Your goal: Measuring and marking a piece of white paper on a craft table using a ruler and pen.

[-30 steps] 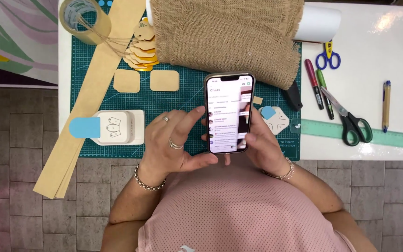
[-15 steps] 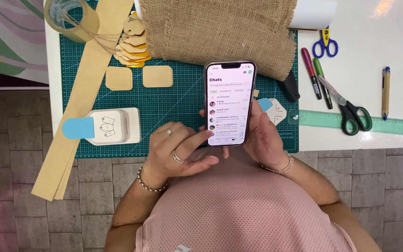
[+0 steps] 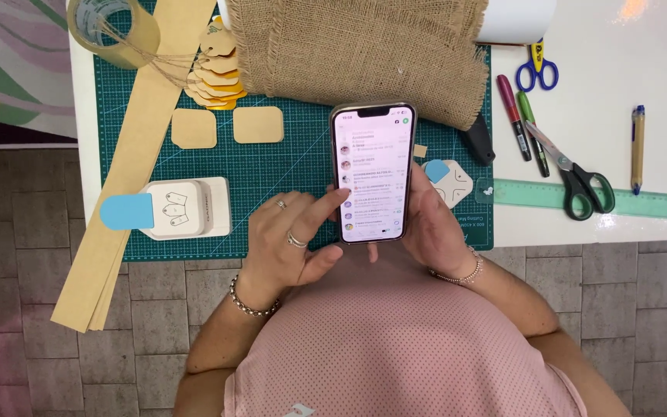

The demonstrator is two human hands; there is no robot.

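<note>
Open passage: the bare cutting mat [image 3: 287,166] between the large paper punch [image 3: 179,208] and the phone [image 3: 372,174]. The burlap piece [image 3: 364,46] blocks the far side; two square card tags [image 3: 225,126] lie just before it. To the right, the small punch [image 3: 448,181] sits close behind the right hand [image 3: 434,224]. Beyond the mat, markers [image 3: 520,116], scissors [image 3: 573,174] and a green ruler [image 3: 604,202] occupy the bench [image 3: 627,69]; bare surface lies above them.

One head-worn camera looks almost straight down, from close above, over the person's chest onto the near tabletop [image 3: 627,69] edge.
</note>
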